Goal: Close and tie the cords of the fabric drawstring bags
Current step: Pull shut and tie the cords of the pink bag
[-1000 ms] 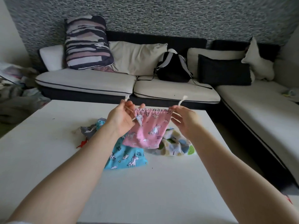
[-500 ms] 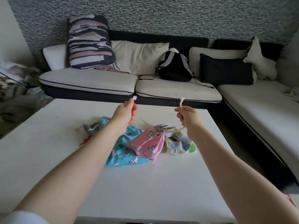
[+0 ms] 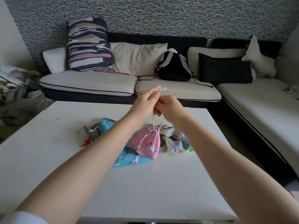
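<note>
Head view: a pink bag point(image 3: 148, 142) with a unicorn print sits mid-desk, its mouth gathered shut. Two pale cords point(image 3: 155, 121) rise from the gathers to the hands held close together above it. The left hand point(image 3: 144, 102) pinches a small loop of cord at its fingertips; the right hand point(image 3: 168, 107) curls round the cords just below. Exactly how the strands cross inside the fingers cannot be told.

The closing step looks done and the tying is in hand. The next move likely calls for passing one end through the loop and pulling the ends apart to snug the knot.

Under and beside the pink bag lie a blue bag point(image 3: 129, 156) to the near left, a white patterned bag point(image 3: 175, 142) to the right, and a grey bag point(image 3: 93, 129) further left with something red beside it. All rest on the white desk point(image 3: 161, 188). Beyond, a sofa point(image 3: 90, 81) holds cushions and a black backpack point(image 3: 174, 68). Nothing blocks the hands.
</note>
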